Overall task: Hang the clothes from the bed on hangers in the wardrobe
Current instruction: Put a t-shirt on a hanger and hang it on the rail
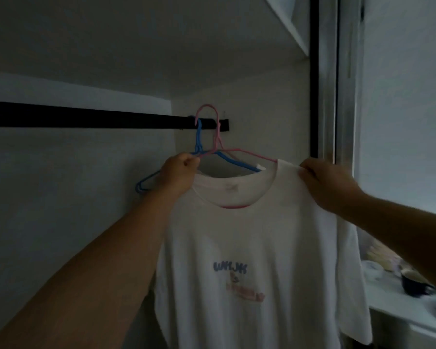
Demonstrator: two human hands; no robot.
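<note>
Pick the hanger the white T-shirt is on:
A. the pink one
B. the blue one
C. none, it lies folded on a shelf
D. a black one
A: the pink hanger runs into the white T-shirt, showing through the collar, while the blue hanger hangs bare behind it.

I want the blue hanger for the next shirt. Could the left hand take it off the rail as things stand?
Probably yes. The left hand is right at the blue hanger, but its fingers are pinching the hangers' crossed wires, and the pink hanger carrying the T-shirt is tangled with it.
</note>
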